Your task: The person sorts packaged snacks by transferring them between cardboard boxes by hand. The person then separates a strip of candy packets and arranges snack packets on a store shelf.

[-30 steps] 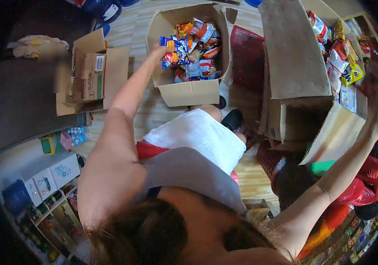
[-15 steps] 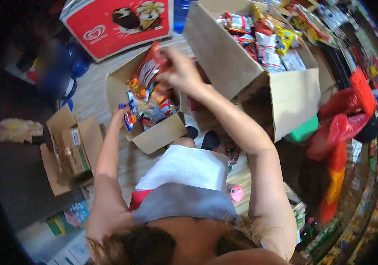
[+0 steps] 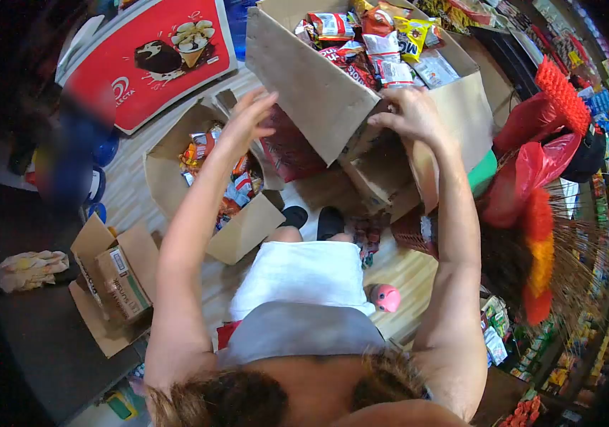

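Observation:
My left hand (image 3: 249, 122) is raised over the right side of a smaller cardboard box (image 3: 165, 171), its fingers spread and nothing in them. The smaller box stands on the floor, holding a jumble of snack packs (image 3: 240, 186), partly hidden by my left forearm. My right hand (image 3: 416, 117) is at the near corner of a large cardboard box (image 3: 311, 78), fingers over its edge and thumb on the outside. Red, white and yellow snack packs (image 3: 381, 48) fill this larger box to near its top.
A red ice-cream sign panel (image 3: 169, 57) stands at the back left. Another open carton (image 3: 121, 285) sits lower left. Red plastic bags (image 3: 532, 171) and a broom (image 3: 582, 249) are on the right, by packed shelves. A pink round object (image 3: 385, 297) lies on the floor.
My right hand has left the red snack pack over the smaller box and moved right to the large box. My left hand has let go of the smaller box's packs and risen.

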Available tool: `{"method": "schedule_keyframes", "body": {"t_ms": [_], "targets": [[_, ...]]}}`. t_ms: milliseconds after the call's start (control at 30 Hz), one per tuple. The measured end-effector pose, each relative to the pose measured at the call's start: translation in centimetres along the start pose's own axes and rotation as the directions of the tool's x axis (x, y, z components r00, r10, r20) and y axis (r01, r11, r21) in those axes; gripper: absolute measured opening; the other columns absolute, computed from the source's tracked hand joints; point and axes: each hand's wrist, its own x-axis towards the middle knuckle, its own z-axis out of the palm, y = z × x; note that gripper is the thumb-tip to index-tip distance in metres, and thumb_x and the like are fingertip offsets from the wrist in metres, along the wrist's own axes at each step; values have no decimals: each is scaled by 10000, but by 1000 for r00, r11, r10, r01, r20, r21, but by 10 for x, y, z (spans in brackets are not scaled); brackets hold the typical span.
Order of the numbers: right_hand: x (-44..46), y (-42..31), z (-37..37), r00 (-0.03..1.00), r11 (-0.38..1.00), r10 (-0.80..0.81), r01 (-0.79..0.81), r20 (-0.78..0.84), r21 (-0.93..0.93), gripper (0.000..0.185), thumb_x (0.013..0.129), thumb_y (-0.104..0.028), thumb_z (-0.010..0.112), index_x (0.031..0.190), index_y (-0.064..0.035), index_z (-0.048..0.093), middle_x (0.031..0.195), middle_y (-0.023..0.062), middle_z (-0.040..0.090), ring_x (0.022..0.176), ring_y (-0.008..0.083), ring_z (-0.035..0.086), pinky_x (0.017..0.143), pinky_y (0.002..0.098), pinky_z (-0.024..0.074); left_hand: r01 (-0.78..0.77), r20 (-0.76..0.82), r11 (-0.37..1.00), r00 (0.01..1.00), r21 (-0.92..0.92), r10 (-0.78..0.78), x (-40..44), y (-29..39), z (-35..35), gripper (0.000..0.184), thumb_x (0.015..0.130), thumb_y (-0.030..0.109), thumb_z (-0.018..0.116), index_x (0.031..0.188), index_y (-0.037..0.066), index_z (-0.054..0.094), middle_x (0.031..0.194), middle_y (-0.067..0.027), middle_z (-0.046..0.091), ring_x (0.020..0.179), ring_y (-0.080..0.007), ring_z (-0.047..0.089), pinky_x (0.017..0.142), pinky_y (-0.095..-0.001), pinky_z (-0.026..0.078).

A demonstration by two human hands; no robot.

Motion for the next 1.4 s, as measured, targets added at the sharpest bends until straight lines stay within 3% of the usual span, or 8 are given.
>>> {"method": "schedule_keyframes", "body": {"t_ms": [100, 367, 467, 700, 867, 1100, 1233, 1400], "targets": [[-19, 5, 34, 914, 962, -226, 156, -337, -222, 222, 728, -263, 685, 805, -77, 590, 750, 101, 609, 840, 292, 578, 768, 425, 390, 24, 66, 996, 998, -89, -18, 51, 11, 49, 1207, 652, 589, 701, 1427, 19, -29, 1443, -263, 153, 1351, -372, 138, 979, -578, 298], [-30, 0, 31, 903, 937, -314, 245, -294, -248, 270, 748, -334, 668, 810, -74, 626, 772, 113, 628, 813, 283, 595, 721, 398, 412, -39, -66, 989, 997, 143, 48, 53, 30, 99, 1260, 628, 446, 700, 1376, -24, -198, 1368, -303, 257, 1197, -361, 399, 897, -528, 380], [-4, 10, -8, 990, 961, -141, 130, 27, 243, 380, 854, -401, 550, 895, -30, 623, 802, 131, 630, 803, 255, 600, 746, 360, 437, 17, 8, 999, 1000, 43, -18, 57, 32, 96, 1195, 649, 331, 650, 1362, -13, -245, 1331, -295, 302, 1136, -357, 442, 879, -507, 383], [165, 97, -15, 998, 963, 46, -31, 51, -268, 972, 562, -517, 775, 1371, -173, 358, 1428, 201, 259, 1212, 401, 417, 956, 468, 400, -51, 155, 998, 987, 43, 44, 54, 24, 91, 1170, 656, 288, 633, 1333, -81, -248, 1309, -275, 318, 1154, -304, 421, 915, -383, 384], [221, 158, 52, 941, 877, 78, 93, 329, -472, 1192, 448, -166, 846, 1417, -304, 165, 1429, 303, 107, 1238, 447, 361, 976, 458, 400, -105, -55, 993, 993, 54, 108, 63, 9, 93, 649, 707, 244, 596, 1235, 45, 275, 963, -116, 537, 855, -198, 557, 773, -324, 452], [186, 148, -6, 992, 991, -66, 52, -107, -126, 353, 628, -20, 621, 979, -52, 615, 838, 180, 649, 787, 290, 644, 684, 380, 504, -77, -97, 996, 992, 46, 81, 46, 31, 105, 1166, 686, 403, 670, 1387, -63, -138, 1434, -249, 157, 1306, -314, 249, 1055, -338, 227], [145, 136, -57, 861, 988, -104, 146, -499, 46, 419, 612, -7, 621, 1026, -69, 627, 791, 144, 648, 719, 188, 630, 634, 328, 502, 20, -31, 999, 999, -44, -21, 40, 41, 98, 1259, 644, 464, 730, 1387, -59, -142, 1428, -262, 172, 1306, -321, 258, 1060, -368, 225], [68, 13, -93, 665, 798, -310, 570, -680, 195, 283, 709, 54, 626, 984, -13, 607, 820, 53, 630, 732, 126, 603, 665, 264, 502, -526, -140, 844, 832, 106, 537, 44, 38, 67, 951, 625, 406, 772, 1355, 8, 312, 1314, -168, 431, 1203, -261, 422, 1022, -368, 313]]}}
